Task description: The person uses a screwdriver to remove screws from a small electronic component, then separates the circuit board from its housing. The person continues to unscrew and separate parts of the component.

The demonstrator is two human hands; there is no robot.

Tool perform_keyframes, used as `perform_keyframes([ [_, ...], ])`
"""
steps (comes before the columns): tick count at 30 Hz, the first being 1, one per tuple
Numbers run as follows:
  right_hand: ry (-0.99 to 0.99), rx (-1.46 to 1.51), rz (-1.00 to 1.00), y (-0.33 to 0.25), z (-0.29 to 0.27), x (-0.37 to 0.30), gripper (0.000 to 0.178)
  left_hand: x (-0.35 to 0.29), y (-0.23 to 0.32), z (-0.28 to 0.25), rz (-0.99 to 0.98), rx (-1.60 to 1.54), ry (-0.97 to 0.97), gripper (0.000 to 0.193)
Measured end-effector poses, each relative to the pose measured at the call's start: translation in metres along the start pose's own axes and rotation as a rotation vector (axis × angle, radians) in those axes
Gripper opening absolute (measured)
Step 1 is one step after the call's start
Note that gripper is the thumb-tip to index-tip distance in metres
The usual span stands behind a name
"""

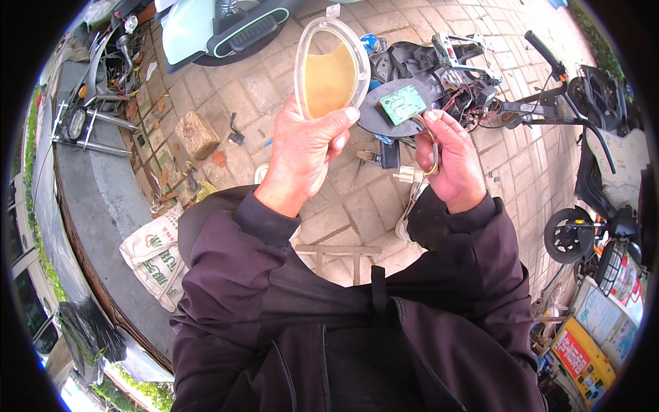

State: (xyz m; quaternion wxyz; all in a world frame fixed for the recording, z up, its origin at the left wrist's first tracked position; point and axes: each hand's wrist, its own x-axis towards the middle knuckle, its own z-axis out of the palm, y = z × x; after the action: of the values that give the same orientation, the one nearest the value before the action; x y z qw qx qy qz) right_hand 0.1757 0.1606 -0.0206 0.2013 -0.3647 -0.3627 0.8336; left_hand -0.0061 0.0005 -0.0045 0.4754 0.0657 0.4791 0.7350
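My left hand (309, 151) is closed on the lower edge of an oval clear-rimmed plastic cover (364, 65), its inside tinted yellow-brown. To its right, my right hand (449, 158) pinches a bundle of thin coloured wires (434, 156) between thumb and fingers. The wires lead to a small green circuit board (403, 105). Behind that board lies a dark grey oval plate (374, 118); whether the two are joined I cannot tell. A white connector (409, 174) hangs under the wires.
Brick paving (254, 86) spreads beneath me. Beyond my right hand lies a stripped scooter frame (473, 79) with loose cables. A wooden block (198, 135) and scraps lie to the left, near a grey metal surface (96, 185). A pale green scooter body (189, 31) stands at the far side.
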Motion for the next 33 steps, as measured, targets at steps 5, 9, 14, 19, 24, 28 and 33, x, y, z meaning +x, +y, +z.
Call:
perform_keyframes([
  [5,-0.009,0.060,0.083,-0.003,0.000,-0.001,0.012,0.000,0.000,0.001,0.000,-0.027,-0.009,0.027],
  [9,-0.116,0.188,0.161,-0.003,-0.005,0.000,0.015,0.001,0.006,-0.001,0.001,0.012,-0.001,0.022],
  [14,-0.237,0.321,0.208,0.007,-0.008,-0.003,0.022,0.001,0.002,0.005,0.003,0.030,0.020,0.026],
  [19,-0.491,0.623,0.214,0.013,-0.004,-0.006,0.030,-0.001,0.001,0.006,-0.009,-0.001,-0.058,0.028],
  [24,-0.525,0.676,0.203,0.011,0.004,-0.011,0.027,-0.002,0.001,0.009,-0.048,-0.019,-0.117,0.032],
  [28,-0.530,0.683,0.206,0.008,0.009,-0.013,0.025,-0.003,0.002,0.010,-0.064,-0.026,-0.136,0.035],
  [33,-0.586,0.723,0.206,0.008,0.009,-0.012,0.025,-0.004,0.003,0.011,-0.077,-0.007,-0.133,0.038],
])
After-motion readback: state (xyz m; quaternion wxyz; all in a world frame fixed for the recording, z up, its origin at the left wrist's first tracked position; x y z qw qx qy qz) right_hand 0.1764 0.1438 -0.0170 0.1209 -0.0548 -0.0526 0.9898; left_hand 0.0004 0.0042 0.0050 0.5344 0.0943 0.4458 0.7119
